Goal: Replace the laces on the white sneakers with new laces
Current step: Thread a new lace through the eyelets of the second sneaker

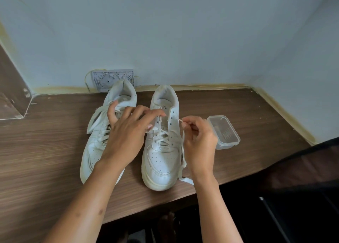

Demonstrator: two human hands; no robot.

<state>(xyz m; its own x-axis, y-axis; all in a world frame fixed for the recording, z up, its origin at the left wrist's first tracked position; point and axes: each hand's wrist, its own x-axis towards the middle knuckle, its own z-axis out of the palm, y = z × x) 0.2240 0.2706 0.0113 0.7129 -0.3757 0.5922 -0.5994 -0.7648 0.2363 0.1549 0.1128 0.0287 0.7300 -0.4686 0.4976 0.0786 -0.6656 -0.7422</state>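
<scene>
So the right sneaker (162,147) sits on the wooden desk (45,151) with its toe pointing at the person, laced only through the lower eyelets, the upper holes bare. A loose lace (182,162) runs down its right side and trails onto the desk by the toe. The right hand (200,141) pinches the tip of that lace between thumb and fingers (185,123), just beside the upper eyelets. The left hand (126,132) reaches across from the other side, fingers (156,112) curled over the tongue area of the same shoe; looks like it's pinching the other lace end, but honestly I can't tell for sure, the hand hides it.

The left sneaker (102,132) stands right next to it, partly under the left forearm, with its laces looking loose and its tongue flopped out to the side. Both shoes have their heels toward the pale blue wall (183,31).

Just beside the right hand there's a small clear plastic container (224,130) on the desk. Behind the left sneaker, a grey patterned plate (102,79) is set low in the wall, with a thin yellowish wire near it.
</scene>
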